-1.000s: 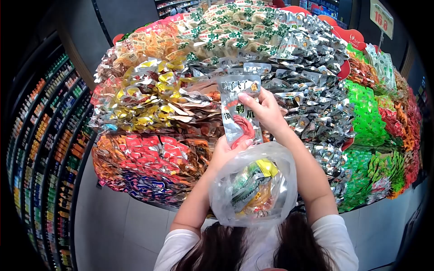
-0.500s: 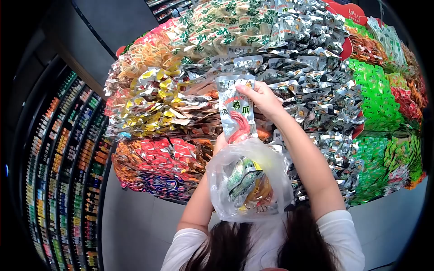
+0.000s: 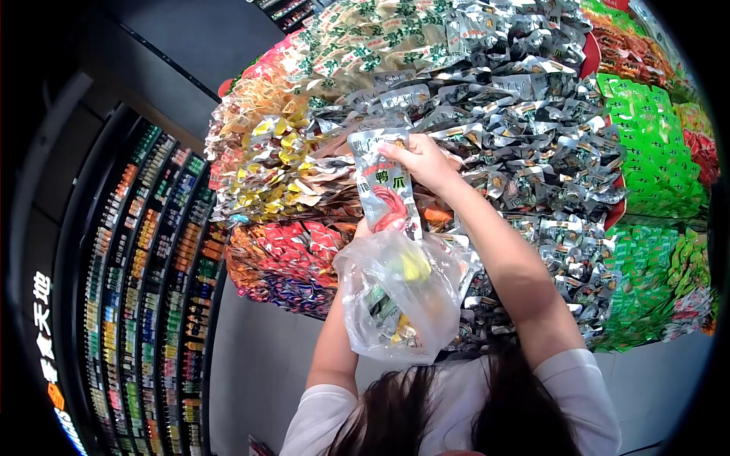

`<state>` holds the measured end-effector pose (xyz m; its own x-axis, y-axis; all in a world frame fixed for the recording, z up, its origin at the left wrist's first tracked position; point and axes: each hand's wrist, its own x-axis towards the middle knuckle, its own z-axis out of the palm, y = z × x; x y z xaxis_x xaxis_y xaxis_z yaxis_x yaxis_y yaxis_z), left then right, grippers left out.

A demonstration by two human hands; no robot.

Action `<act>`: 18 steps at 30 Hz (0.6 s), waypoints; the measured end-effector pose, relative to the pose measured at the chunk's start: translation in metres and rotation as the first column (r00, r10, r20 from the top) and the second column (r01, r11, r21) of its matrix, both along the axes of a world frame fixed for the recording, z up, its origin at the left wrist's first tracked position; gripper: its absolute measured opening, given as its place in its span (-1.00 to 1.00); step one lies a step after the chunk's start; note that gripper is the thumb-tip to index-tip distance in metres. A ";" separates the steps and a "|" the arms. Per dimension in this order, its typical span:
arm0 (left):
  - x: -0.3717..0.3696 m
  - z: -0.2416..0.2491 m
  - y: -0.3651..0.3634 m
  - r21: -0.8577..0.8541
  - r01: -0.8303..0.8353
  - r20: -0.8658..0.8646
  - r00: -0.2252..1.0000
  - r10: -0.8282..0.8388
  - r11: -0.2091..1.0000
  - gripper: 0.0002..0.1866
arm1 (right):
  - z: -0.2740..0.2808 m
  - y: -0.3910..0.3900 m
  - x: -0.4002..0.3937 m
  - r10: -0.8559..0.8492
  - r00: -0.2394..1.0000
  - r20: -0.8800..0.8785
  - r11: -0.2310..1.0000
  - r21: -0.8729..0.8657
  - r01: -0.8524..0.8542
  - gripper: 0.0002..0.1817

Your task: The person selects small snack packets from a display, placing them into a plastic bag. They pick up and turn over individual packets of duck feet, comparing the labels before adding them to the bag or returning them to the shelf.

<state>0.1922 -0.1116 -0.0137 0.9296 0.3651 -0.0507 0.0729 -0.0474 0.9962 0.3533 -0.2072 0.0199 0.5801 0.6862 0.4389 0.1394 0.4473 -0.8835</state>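
Note:
A silver snack packet (image 3: pixel 382 182) with a red claw picture stands upright in front of the display, above the bag. My right hand (image 3: pixel 426 162) pinches its upper right edge, thumb on the front. Below it hangs a translucent plastic bag (image 3: pixel 399 304) holding several colorful packages, green and yellow among them. My left hand (image 3: pixel 366 228) is at the packet's lower left, beside the bag's mouth. The bag and packet hide most of its fingers, so their grip cannot be made out.
A large display of packed snacks surrounds the hands, with silver packets (image 3: pixel 525 167), green packets (image 3: pixel 646 144) and red packets (image 3: pixel 304 247). Curved shelves (image 3: pixel 144 289) of small goods stand at the left. Gray floor (image 3: pixel 262 372) shows below the display.
The view has shifted, so the display sits further right. The packet and bag appear slightly further left in view. The bag's opening has narrowed and its contents are more covered. My right hand still holds the packet.

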 end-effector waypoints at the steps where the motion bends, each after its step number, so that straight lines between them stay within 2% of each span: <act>1: 0.000 -0.001 -0.001 -0.005 -0.007 0.010 1.000 0.007 1.000 -0.70 | 0.000 0.001 0.000 -0.018 1.000 0.011 1.000 -0.002 0.018 -0.72; 6: -0.006 0.005 -0.009 0.085 -0.040 -0.011 0.999 0.041 0.996 -0.74 | -0.007 0.005 0.002 -0.048 0.998 0.029 0.999 -0.001 0.048 -0.73; 11: -0.005 0.008 -0.019 0.001 -0.128 0.029 0.991 0.128 0.992 -0.73 | 0.002 -0.003 -0.003 -0.076 0.995 0.061 0.997 -0.012 0.077 -0.74; 13: -0.005 0.006 -0.021 -0.038 -0.146 0.032 0.989 0.147 0.989 -0.72 | 0.005 -0.007 -0.004 -0.038 0.994 0.101 0.998 -0.046 0.042 -0.72; 16: -0.005 0.005 -0.021 -0.078 -0.163 0.036 0.985 0.166 0.984 -0.72 | 0.003 -0.003 -0.002 0.011 0.993 0.115 1.000 0.008 -0.012 -0.72; 18: -0.005 0.006 -0.021 -0.078 -0.158 0.041 0.986 0.161 0.984 -0.72 | 0.002 -0.002 0.001 0.000 0.989 0.149 0.999 -0.037 0.006 -0.72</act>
<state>0.1873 -0.1324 -0.0081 0.8617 0.5057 -0.0408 0.0265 0.0354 0.9990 0.3545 -0.2092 0.0215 0.5121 0.7019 0.4951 0.2723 0.4141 -0.8686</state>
